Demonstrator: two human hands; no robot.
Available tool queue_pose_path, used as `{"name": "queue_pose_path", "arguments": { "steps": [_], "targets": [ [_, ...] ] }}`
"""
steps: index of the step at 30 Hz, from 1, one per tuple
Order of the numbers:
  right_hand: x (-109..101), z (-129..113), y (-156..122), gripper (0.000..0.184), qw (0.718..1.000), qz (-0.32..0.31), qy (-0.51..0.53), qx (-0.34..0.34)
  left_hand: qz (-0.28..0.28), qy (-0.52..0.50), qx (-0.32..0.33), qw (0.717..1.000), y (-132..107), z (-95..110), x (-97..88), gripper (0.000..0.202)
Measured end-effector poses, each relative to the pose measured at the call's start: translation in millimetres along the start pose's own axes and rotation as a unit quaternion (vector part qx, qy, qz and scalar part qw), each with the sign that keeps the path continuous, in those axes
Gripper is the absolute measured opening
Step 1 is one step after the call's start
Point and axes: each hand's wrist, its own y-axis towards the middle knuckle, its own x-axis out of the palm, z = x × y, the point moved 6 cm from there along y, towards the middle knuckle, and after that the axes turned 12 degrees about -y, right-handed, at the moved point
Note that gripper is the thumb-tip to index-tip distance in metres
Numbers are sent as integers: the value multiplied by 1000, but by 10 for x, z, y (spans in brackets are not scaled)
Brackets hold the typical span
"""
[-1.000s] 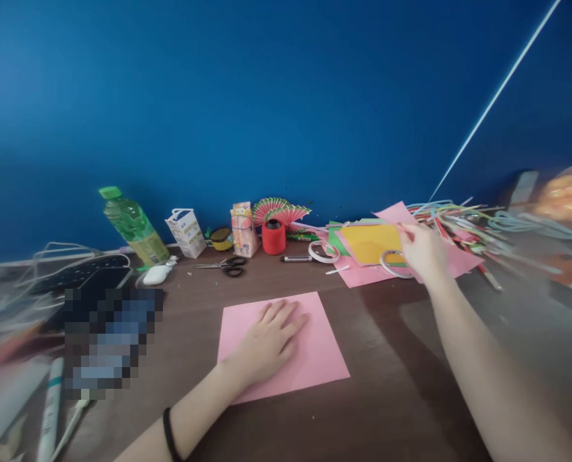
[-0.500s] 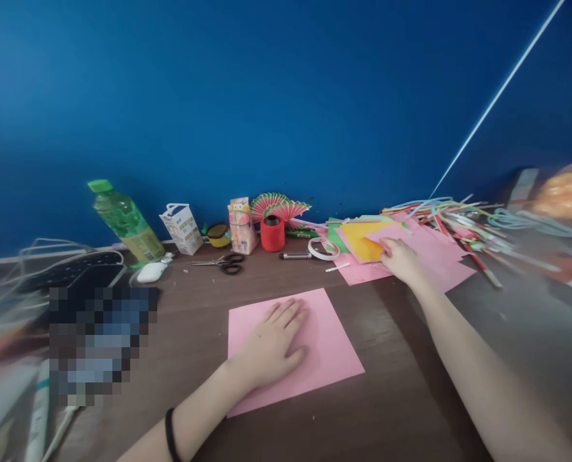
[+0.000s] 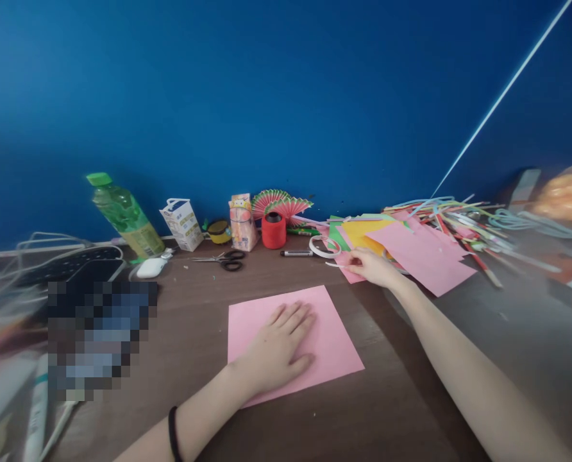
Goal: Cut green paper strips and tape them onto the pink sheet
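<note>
A pink square sheet (image 3: 334,340) lies on the brown table in front of me. My left hand (image 3: 279,350) rests flat on it with fingers stretched out. My right hand (image 3: 372,266) reaches to the near left edge of a pile of coloured papers (image 3: 411,253), its fingers pinched at a small white strip (image 3: 336,264) beside a white tape ring (image 3: 322,247). Whether the strip is gripped is hard to tell.
Along the blue wall stand a green bottle (image 3: 122,215), a small carton (image 3: 183,223), a second carton (image 3: 241,221), a red spool (image 3: 273,231) and paper fans (image 3: 281,204). Scissors (image 3: 223,260), a marker (image 3: 295,253), a white mouse (image 3: 149,267) and paper strips (image 3: 459,221) lie around.
My right hand has moved left, from the pink sheets on the pile to the white strip near the tape ring. My left hand has stayed on the pink sheet.
</note>
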Motion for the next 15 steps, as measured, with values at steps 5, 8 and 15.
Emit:
{"name": "queue_pose_path", "arguments": {
  "steps": [5,8,15],
  "targets": [
    [-105,157,9,10,996,50,39,58,5,-4,1,1000,1,13,-10,62],
    [-275,427,-56,11,970,152,66,180,1,-3,-4,1000,1,22,-18,62],
    [-477,873,-347,26,902,207,-53,376,2,-2,-2,1000,4,29,-21,62]
  ]
}}
